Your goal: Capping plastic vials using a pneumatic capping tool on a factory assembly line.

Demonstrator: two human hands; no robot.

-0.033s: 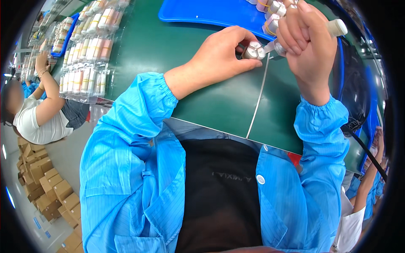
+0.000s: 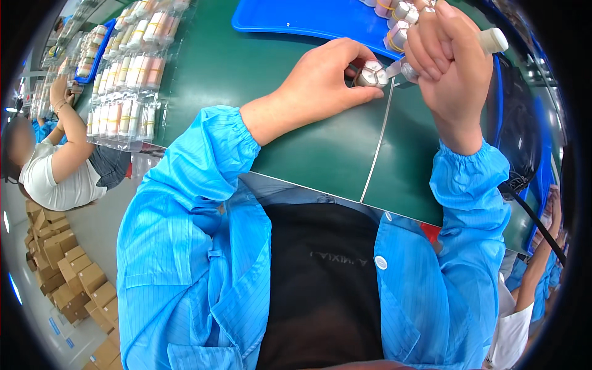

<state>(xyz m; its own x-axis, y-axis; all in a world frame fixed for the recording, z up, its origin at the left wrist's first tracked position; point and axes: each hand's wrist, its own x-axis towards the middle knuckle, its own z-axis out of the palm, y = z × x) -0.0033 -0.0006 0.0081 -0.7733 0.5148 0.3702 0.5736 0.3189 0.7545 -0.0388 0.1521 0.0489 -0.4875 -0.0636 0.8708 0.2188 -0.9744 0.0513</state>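
My left hand point(image 2: 327, 77) is closed round a small bundle of white-ended tubes point(image 2: 372, 75), its thumb along the near side. Close beside it, my right hand point(image 2: 447, 68) is closed in a fist on a rod-like thing with a cream round end point(image 2: 493, 41), which sticks out to the right. A clear, narrow piece point(image 2: 399, 69) shows on the fist's left side and reaches the bundle. Whether it belongs to the rod-like thing I cannot tell. The fingers hide the middle of what the right hand grips.
A blue tray point(image 2: 296, 18) at the far side bears several banded tube bundles point(image 2: 398, 34). Clear packs of tubes point(image 2: 126, 114) line the left of the green table point(image 2: 302, 148). A black bag-like thing point(image 2: 518, 129) lies right. Another person point(image 2: 61, 163) works at left; cardboard boxes point(image 2: 68, 265) are on the floor.
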